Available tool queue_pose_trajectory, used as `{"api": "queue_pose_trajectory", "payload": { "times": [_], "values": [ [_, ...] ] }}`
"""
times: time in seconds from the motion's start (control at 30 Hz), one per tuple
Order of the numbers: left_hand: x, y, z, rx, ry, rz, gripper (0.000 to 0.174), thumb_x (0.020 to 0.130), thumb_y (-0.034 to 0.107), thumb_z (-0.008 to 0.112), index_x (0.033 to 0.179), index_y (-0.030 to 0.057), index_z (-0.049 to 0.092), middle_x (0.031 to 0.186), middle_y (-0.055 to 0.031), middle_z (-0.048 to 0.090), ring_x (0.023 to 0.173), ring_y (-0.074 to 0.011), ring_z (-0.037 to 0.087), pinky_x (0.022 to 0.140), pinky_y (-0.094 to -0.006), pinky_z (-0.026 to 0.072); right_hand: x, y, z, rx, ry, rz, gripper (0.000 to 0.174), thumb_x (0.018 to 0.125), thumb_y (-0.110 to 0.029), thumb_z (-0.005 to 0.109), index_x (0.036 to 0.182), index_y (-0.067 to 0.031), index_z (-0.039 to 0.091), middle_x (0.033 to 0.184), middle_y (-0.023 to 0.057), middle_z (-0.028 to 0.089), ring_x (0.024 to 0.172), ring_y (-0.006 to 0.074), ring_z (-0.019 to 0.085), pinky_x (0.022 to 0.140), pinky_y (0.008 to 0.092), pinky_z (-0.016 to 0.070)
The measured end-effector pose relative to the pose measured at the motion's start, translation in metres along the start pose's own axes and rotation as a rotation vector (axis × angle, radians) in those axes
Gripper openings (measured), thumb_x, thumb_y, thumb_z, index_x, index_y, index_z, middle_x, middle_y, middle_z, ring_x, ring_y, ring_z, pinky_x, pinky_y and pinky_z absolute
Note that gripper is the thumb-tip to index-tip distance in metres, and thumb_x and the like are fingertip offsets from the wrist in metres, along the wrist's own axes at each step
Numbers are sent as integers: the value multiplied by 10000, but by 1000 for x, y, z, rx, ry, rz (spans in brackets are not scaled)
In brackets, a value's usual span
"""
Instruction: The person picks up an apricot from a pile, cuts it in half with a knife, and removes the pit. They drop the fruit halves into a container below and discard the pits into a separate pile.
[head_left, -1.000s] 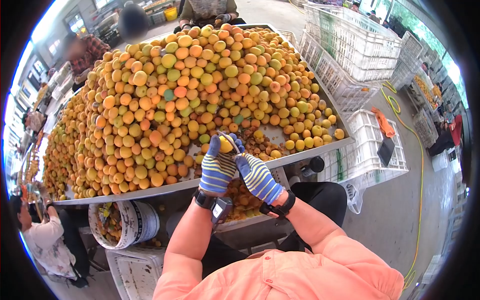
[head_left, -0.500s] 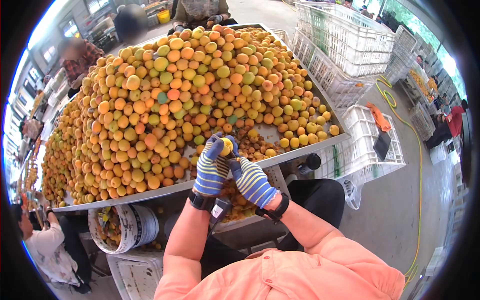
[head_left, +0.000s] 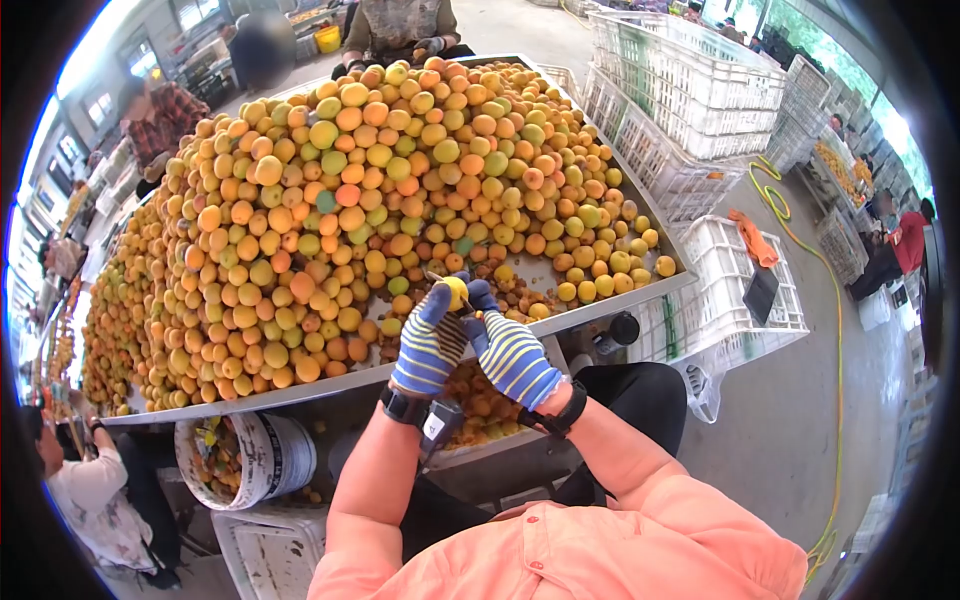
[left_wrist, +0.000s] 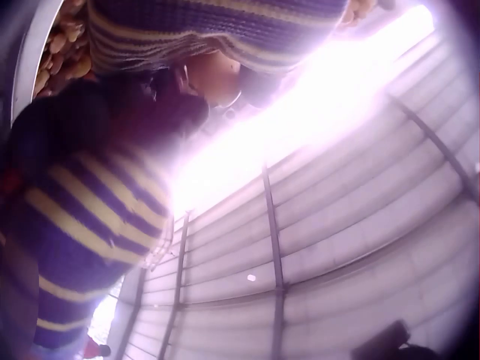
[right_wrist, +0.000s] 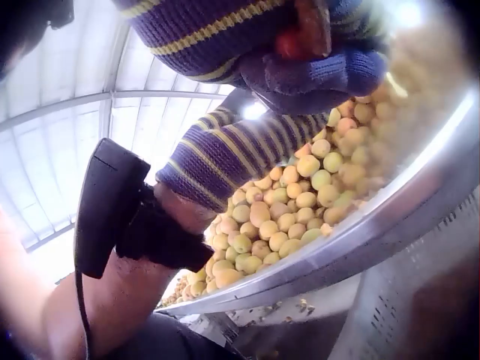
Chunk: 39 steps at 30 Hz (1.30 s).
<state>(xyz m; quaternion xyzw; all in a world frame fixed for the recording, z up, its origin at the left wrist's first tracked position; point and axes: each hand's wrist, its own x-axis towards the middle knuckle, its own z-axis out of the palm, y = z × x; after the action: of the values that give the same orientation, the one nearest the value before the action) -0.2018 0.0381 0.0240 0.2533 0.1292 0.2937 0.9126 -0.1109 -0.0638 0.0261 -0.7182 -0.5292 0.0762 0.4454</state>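
In the head view, my gloved left hand (head_left: 430, 348) holds a yellow fruit (head_left: 456, 292) in its fingertips above the near edge of the heap. My gloved right hand (head_left: 517, 362) meets it from the right, thumb and fingers bent close to the fruit. A brown, handle-like piece (right_wrist: 313, 28) shows in the right hand's grip in the right wrist view; its other end is hidden. A thin strip (head_left: 436, 277) lies at the fruit's upper left. The left wrist view shows the fruit (left_wrist: 214, 78) between dark, blurred fingers.
A metal-edged table (head_left: 330, 385) bears a large fruit heap (head_left: 270, 250). Beneath its near edge are a white bucket (head_left: 262, 458) and a crate of fruit. White crates (head_left: 690, 90) stand at right, a hose (head_left: 840, 350) beyond. Other people are around the table.
The fruit has turned in the left fingertips, and both hands stay close together. The head view has shifted slightly, moving the heap and crates a little left in the picture.
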Motion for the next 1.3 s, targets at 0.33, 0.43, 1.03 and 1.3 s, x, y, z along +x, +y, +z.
{"api": "queue_pose_trajectory", "payload": {
  "times": [0.33, 0.43, 1.03, 1.3],
  "values": [
    [-1, 10, 8, 143, -100, 58, 521, 864, 286, 671, 1242, -9, 469, 1155, -220, 602, 1061, -324, 604, 964, -428, 470, 8, 1, -24, -82, -99, -64, 338, 930, -304, 539, 909, 28, 595, 680, 228, 615, 663, 384, 615, 583, 451, 471],
    [-2, -2, 12, 2, -43, -30, 499, 880, 371, 637, 1183, -9, 524, 1127, -180, 619, 1069, -312, 593, 967, -419, 464, 2, 5, -14, 7, -38, -8, 315, 931, -287, 540, 911, 23, 594, 687, 228, 613, 670, 401, 603, 589, 461, 464],
    [7, -16, 6, 105, -79, 33, 469, 899, 456, 588, 1053, 13, 572, 980, -110, 631, 964, -244, 603, 903, -377, 482, 1, 13, -18, 0, -15, -27, 289, 930, -264, 546, 899, 19, 598, 693, 218, 624, 658, 378, 617, 571, 446, 474],
    [9, -10, 4, 352, -44, 124, 460, 885, 463, 608, 1036, 29, 579, 962, -99, 638, 943, -227, 608, 890, -372, 485, 8, 3, -38, 24, -141, 7, 298, 917, -225, 569, 888, 70, 598, 712, 263, 612, 685, 407, 607, 581, 449, 469]
  ]
}}
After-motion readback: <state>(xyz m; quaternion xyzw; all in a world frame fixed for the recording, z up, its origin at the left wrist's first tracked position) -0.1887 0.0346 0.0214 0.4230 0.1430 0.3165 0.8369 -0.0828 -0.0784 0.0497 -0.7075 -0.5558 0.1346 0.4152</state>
